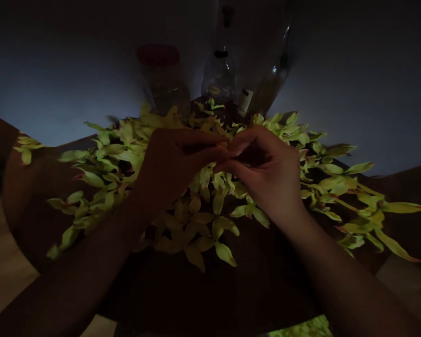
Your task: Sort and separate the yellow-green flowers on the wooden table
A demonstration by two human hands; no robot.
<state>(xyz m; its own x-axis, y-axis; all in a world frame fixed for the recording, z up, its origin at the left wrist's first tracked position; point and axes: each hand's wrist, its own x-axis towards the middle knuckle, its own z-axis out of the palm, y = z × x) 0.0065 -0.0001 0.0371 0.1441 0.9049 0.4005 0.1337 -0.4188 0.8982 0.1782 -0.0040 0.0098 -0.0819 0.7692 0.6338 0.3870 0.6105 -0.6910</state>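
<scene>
My left hand (177, 159) and my right hand (266, 164) meet above a heap of yellow-green flowers (224, 224) with narrow pointed petals. Both hands are closed in a pinch, fingertips touching or nearly so. A small yellowish bit shows dimly between the fingertips; the dark hides what it is. Under and around the hands, the flowers spread over a dark round table (210, 290). Some petals have reddish tips.
Behind the heap stand a jar with a red lid (158, 55), a clear glass bottle (219, 77) and a taller bottle with a pale label (245, 102), close to a wall (354, 93). More yellow-green pieces (301, 326) lie below the table's front edge. The light is dim.
</scene>
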